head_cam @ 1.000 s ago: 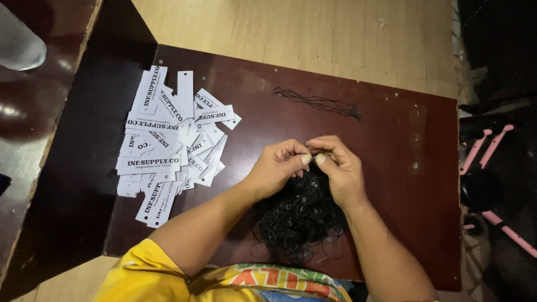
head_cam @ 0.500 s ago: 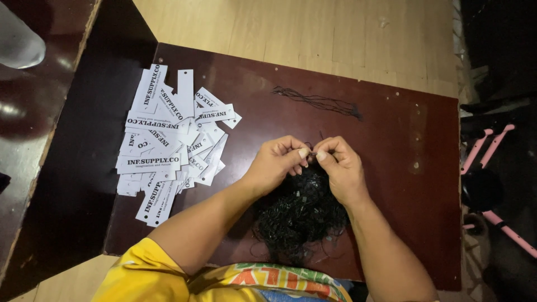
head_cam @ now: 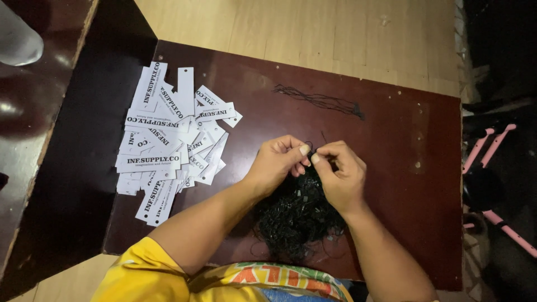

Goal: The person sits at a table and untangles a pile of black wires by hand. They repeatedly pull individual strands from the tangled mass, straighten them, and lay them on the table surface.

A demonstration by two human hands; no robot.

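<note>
Tags [head_cam: 168,140] heaped on the counter [head_cam: 391,145], left of both hands. Left hand [head_cam: 277,162] and right hand [head_cam: 341,173] meeting fingertip to fingertip above the string pile [head_cam: 296,218]. Loose strings [head_cam: 321,102] lying behind, well apart.

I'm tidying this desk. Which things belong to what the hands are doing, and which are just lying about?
In hand:
left hand and right hand, pinching a black string between them
tangle of black strings under the hands

Lying about:
pile of white tags
small bundle of strings farther back
pink rods off the table's right edge
</note>
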